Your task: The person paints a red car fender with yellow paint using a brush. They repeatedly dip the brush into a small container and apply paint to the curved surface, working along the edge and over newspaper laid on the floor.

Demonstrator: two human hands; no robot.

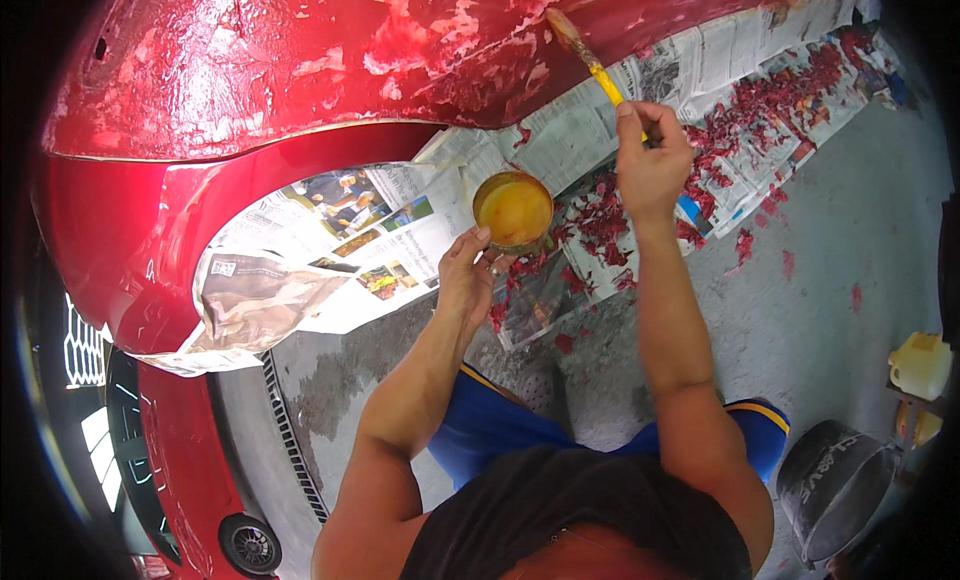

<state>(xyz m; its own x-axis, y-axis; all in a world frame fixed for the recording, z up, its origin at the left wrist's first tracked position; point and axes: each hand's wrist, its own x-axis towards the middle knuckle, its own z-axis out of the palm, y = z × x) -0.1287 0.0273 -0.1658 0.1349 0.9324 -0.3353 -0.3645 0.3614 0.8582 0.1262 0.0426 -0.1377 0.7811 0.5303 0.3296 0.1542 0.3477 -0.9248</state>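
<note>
My right hand point(655, 160) is closed round the yellow handle of a paintbrush point(590, 62). The brush's bristles are at the red car body panel point(300, 60), on its lower right part; whether they press on it I cannot tell. That panel looks wet and wrinkled, with pale patches where the red has come away. My left hand point(468, 275) grips a round tin point(513, 210) by its side, holding it tilted toward me. Inside the tin is a yellowish liquid. Newspaper point(390, 230) covers the part of the car beneath the tin.
Red paint flakes point(740, 120) lie heaped on newspaper sheets along the concrete floor point(800, 270). At the lower right stand a black bucket point(835, 490) and a pale yellow plastic jug point(920, 365). Another red car point(180, 450) is at the lower left, near a floor drain grate point(290, 435).
</note>
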